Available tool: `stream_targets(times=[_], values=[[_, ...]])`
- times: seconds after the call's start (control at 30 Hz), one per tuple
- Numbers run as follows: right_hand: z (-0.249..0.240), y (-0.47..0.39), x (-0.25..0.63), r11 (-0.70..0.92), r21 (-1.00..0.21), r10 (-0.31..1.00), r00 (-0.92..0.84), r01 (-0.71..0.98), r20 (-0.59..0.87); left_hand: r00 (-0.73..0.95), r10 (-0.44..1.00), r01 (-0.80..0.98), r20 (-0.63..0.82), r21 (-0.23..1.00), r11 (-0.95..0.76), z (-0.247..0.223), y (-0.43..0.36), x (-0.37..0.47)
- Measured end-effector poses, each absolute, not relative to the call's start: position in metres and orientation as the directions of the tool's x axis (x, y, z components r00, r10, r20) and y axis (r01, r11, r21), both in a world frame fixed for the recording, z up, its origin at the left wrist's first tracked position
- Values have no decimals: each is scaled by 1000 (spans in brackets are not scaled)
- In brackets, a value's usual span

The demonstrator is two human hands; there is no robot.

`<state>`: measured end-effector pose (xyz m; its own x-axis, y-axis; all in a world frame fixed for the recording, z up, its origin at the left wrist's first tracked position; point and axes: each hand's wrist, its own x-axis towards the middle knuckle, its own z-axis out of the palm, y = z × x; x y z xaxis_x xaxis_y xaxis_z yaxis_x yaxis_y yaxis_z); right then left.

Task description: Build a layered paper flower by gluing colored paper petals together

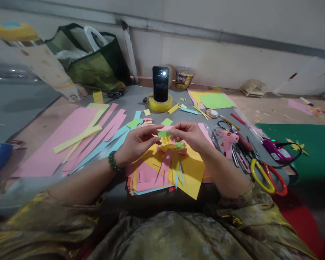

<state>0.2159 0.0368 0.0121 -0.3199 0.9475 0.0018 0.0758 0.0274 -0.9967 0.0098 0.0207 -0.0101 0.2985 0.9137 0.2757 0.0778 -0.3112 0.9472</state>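
Observation:
Between my two hands a small green paper strip (164, 134) is held level. My left hand (137, 141), with a dark bead bracelet at the wrist, pinches its left end. The fingers of my right hand (190, 135) are closed on its right end. Just below the strip sits a yellow, pink and green folded paper bow (170, 145) with pointed pink, yellow and blue tails. It rests on a stack of coloured paper (151, 182), and a yellow sheet (194, 173) lies at the stack's right.
Pink sheets (56, 141) and paper strips lie left. At right are a pink glue gun (227, 139), large scissors (262, 177) and a purple device (278, 150). A phone (160, 83) stands on a yellow tape roll (160, 104) ahead. Behind are a green bag (97, 66) and a cup (184, 78).

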Motion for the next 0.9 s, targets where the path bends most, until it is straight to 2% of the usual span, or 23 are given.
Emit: stream_targets(times=[0.13,0.27,0.53,0.67,0.9], values=[[9,36,216,33,-995,932,-362,95,-4,291,904,171,312,913,-370,-11,19,10],[8,34,214,37,-995,918,-396,96,-4,266,911,190,315,909,-370,-11,19,11],[15,31,216,152,-977,908,-412,150,78,212,951,183,224,947,-264,-8,21,9],[12,30,216,196,-967,904,-412,165,113,241,954,152,176,964,-216,-5,23,9],[6,32,216,143,-982,922,-378,125,86,254,966,91,57,992,-82,-4,23,10]])
